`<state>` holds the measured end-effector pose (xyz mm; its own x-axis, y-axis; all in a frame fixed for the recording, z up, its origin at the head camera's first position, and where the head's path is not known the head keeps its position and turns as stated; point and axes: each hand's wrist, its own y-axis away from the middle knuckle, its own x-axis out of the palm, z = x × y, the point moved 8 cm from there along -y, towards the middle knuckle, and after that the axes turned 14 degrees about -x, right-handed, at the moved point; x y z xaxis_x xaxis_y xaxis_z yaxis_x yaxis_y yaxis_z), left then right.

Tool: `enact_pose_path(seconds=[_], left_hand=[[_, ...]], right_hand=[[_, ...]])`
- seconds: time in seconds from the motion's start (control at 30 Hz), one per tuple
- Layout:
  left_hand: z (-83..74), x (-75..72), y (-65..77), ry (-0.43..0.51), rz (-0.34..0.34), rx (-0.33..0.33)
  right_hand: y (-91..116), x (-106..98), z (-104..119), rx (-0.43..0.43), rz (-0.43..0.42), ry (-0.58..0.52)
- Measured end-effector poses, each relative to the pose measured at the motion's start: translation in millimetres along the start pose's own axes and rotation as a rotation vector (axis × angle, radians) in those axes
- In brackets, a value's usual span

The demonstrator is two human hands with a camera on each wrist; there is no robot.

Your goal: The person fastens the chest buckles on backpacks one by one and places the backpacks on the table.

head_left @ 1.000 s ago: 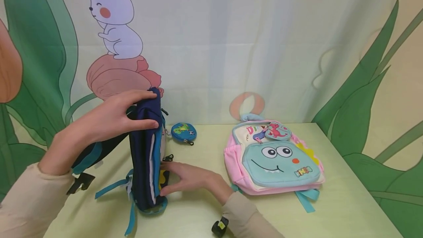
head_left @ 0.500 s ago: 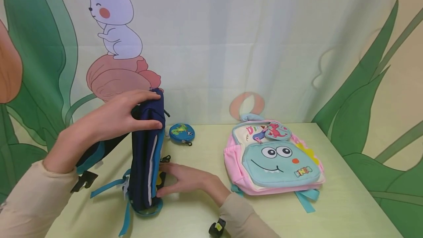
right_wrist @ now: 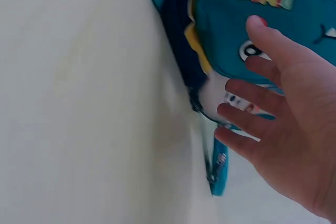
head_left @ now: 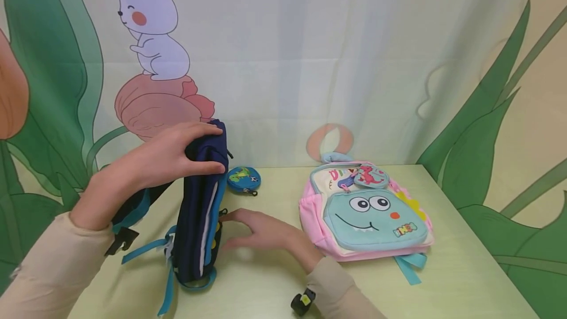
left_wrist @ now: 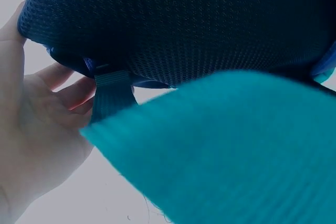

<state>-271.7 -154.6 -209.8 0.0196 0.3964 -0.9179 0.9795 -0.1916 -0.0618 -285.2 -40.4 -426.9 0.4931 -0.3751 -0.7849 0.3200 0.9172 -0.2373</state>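
A navy and blue backpack (head_left: 199, 230) stands on edge at the left of the table, its side toward me. My left hand (head_left: 166, 159) grips it at the upper end, thumb on the near side and fingers over the far side. The left wrist view shows its dark mesh back (left_wrist: 199, 35) and a teal strap (left_wrist: 220, 145) close up. My right hand (head_left: 266, 233) is beside the front panel, thumb and fingers spread. In the right wrist view this hand overlaps the teal front pocket (right_wrist: 226, 30), which carries a cartoon face. A round blue dinosaur pouch (head_left: 243, 179) lies just behind the backpack.
A pink and mint dinosaur backpack (head_left: 376, 220) lies face up on the right side of the table (head_left: 274, 289). A printed curtain (head_left: 266, 63) hangs along the table's back edge. Teal straps (head_left: 166, 287) trail from the navy backpack's lower end.
The navy backpack's upper end has tilted rightward along with my left hand. My right hand has drawn back slightly to the right from the front panel, leaving a gap at the thumb.
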Motion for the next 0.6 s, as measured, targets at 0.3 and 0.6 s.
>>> enact_pose_path(seconds=[0.3, 0.6], left_hand=[[-5.0, 7.2, -5.3, -0.016, 0.020, -0.005], [-14.5, 13.7, -8.7, -0.024, 0.037, -0.005]], right_hand=[[23, -42, 0, 0.072, -0.182, 0.011], [35, -81, 17, 0.007, -0.355, 0.000]])
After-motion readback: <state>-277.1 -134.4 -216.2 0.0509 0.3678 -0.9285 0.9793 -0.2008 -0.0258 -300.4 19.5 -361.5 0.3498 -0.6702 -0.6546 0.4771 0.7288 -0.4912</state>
